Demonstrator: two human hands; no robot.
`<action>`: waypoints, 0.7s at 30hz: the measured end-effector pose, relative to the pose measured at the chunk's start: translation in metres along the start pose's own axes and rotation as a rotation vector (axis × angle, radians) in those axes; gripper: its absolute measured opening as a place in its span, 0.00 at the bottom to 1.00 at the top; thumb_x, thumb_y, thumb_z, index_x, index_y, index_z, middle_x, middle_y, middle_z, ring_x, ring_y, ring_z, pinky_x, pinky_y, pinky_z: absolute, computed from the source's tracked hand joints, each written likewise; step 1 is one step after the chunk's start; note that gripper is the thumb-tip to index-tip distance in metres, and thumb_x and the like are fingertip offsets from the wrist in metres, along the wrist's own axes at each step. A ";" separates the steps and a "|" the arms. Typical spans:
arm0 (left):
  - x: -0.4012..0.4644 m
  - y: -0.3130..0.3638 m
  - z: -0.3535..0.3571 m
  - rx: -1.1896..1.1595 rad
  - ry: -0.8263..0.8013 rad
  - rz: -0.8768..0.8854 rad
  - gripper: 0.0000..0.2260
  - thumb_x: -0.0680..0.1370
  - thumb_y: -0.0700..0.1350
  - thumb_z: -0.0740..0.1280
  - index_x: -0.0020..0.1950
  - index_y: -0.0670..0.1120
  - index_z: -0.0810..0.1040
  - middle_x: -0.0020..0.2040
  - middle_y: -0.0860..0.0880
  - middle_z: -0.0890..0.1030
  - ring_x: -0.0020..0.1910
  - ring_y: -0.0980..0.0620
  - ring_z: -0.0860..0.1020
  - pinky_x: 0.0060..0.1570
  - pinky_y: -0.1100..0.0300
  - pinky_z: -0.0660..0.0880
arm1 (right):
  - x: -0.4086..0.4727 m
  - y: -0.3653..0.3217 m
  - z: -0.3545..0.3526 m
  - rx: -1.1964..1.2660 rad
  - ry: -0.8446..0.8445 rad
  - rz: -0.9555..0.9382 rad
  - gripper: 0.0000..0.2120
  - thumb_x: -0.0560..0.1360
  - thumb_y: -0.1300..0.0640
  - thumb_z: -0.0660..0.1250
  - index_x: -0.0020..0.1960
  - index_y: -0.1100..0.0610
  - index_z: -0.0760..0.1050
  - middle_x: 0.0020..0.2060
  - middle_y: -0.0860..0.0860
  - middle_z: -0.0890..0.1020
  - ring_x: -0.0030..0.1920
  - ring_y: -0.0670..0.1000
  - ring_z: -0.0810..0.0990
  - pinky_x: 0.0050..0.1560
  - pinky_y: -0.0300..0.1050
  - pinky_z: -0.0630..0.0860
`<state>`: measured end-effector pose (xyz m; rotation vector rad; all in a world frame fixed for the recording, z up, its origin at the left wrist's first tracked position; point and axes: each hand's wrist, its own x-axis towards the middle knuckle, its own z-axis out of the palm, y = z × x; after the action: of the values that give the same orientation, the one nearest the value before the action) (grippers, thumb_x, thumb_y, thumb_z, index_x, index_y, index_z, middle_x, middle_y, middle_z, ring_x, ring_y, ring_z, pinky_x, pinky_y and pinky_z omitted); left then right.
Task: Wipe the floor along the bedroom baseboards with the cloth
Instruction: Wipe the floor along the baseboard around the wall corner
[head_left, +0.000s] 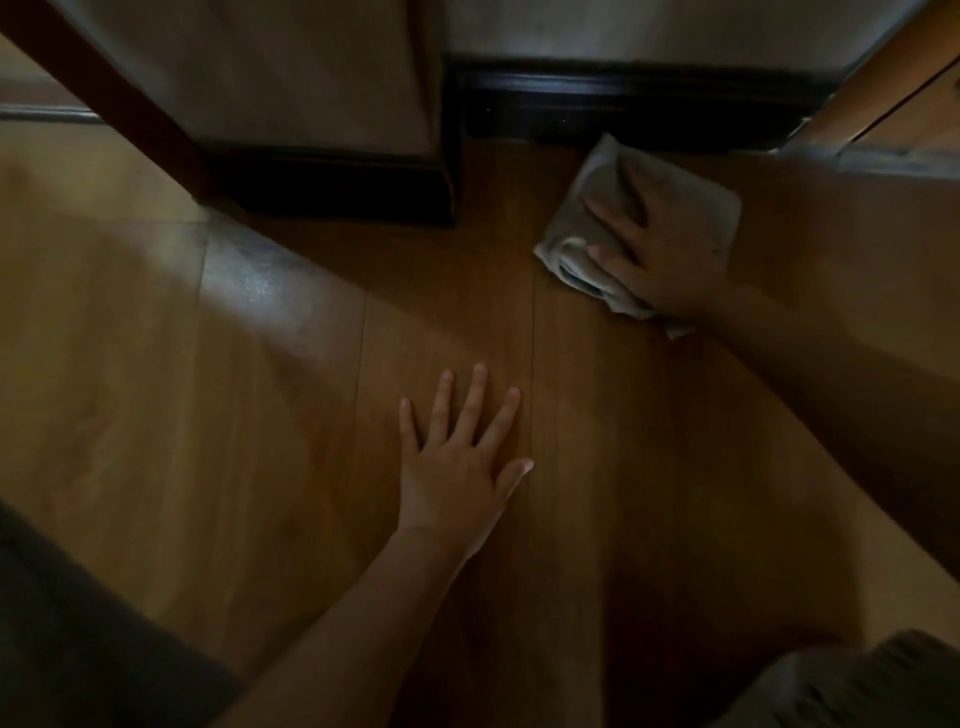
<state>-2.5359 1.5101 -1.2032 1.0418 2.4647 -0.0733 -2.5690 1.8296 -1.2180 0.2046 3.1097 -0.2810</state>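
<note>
The right hand (670, 254), fingers spread, is pressing a folded pale grey cloth (597, 208) onto the brown wooden floor (311, 415) beside the far dark baseboard (623, 104), while the left hand (457, 467) is lying flat, suggesting wiping is midway.

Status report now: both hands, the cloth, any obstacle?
Left hand flat on floor, open. Right hand pressing cloth on floor, near dark baseboard. No obstacle seen.

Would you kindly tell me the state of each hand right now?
Left hand: open, flat on the floor, holding nothing.
Right hand: open, fingers pressing the cloth onto the floor.
</note>
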 end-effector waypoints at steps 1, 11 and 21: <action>0.001 -0.001 -0.001 -0.004 0.003 0.005 0.31 0.74 0.68 0.33 0.74 0.60 0.29 0.76 0.51 0.29 0.75 0.45 0.30 0.72 0.36 0.38 | -0.014 0.002 0.000 -0.001 0.017 -0.026 0.29 0.81 0.38 0.48 0.78 0.49 0.56 0.76 0.61 0.56 0.74 0.61 0.59 0.72 0.54 0.56; -0.032 -0.041 0.003 -0.134 0.109 -0.090 0.30 0.78 0.68 0.42 0.78 0.61 0.40 0.80 0.53 0.39 0.78 0.48 0.39 0.74 0.40 0.41 | 0.033 -0.108 0.023 -0.094 -0.061 -0.618 0.28 0.82 0.42 0.48 0.75 0.56 0.63 0.73 0.60 0.66 0.75 0.60 0.60 0.74 0.57 0.55; -0.047 -0.066 0.016 -0.090 0.106 -0.127 0.29 0.79 0.68 0.42 0.78 0.62 0.42 0.80 0.52 0.45 0.78 0.46 0.44 0.73 0.36 0.49 | 0.067 -0.153 0.023 -0.057 -0.214 -0.584 0.32 0.80 0.37 0.38 0.78 0.51 0.55 0.77 0.55 0.57 0.78 0.55 0.51 0.76 0.54 0.48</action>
<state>-2.5467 1.4278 -1.2051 0.8719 2.6022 0.0541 -2.6559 1.6845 -1.2154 -0.6934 2.8794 -0.1978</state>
